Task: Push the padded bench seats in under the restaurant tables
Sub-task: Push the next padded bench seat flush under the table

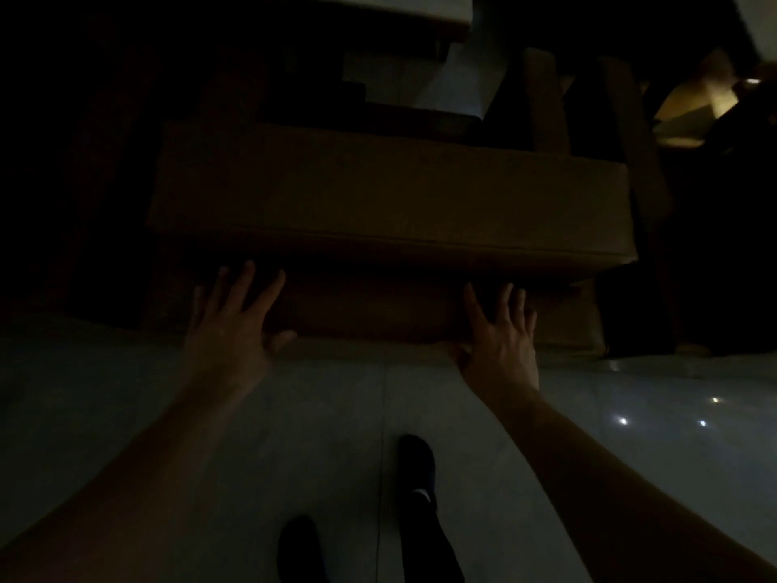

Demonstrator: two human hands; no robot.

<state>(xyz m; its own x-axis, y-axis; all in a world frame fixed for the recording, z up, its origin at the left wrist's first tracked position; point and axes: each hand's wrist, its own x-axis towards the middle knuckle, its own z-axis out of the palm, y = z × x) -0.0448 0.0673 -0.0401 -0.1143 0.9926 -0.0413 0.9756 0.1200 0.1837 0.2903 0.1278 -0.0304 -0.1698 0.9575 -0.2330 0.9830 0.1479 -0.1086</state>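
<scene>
A brown padded bench seat [387, 191] lies across the middle of the dim head view, its cushion overhanging a boxy base. My left hand [235, 326] rests flat against the front face of the base on the left, fingers spread. On the right side of the same face my right hand [500, 334] lies flat too, fingers apart. Neither hand grips anything. A pale table top [403, 6] shows at the upper edge, beyond the bench. Whether the bench's far edge reaches under it is too dark to tell.
Pale glossy floor tiles [630, 414] stretch below the bench, with small light reflections on the right. My two dark shoes [416, 469] stand on the tiles between my arms. Dark wooden legs [630, 140] rise at the bench's right end. The left side is black.
</scene>
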